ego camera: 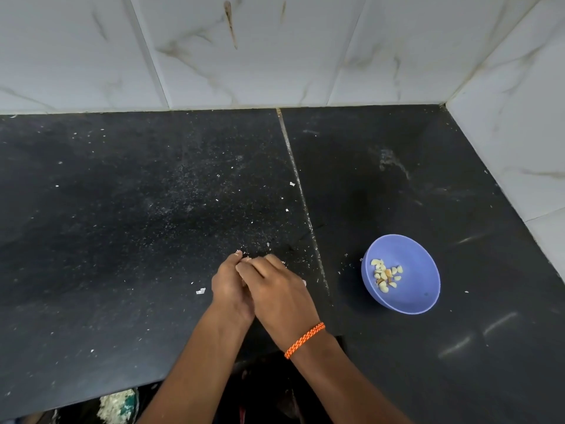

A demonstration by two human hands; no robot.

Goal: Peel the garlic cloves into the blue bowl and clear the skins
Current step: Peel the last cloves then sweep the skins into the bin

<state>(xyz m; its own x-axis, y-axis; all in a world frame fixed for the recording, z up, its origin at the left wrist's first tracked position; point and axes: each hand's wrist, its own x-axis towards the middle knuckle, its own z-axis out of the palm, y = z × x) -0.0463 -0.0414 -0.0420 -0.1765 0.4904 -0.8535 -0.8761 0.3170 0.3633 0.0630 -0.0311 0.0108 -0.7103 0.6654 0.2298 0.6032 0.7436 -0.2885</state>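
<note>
Two hands (260, 283), contents hidden.

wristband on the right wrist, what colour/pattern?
The wristband is orange with thin white flecks, a braided cord. Head view, the only view, shows it clearly.

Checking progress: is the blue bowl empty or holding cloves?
Holding cloves: the blue bowl stands upright with a small pile of peeled garlic cloves at its bottom, far from full.

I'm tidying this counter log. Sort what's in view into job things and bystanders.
Job:
blue bowl, on the right
peeled cloves inside it
skin scraps scattered on the counter
left hand and right hand, pressed together over the counter

Bystanders:
black counter
tiled wall
orange wristband
</note>
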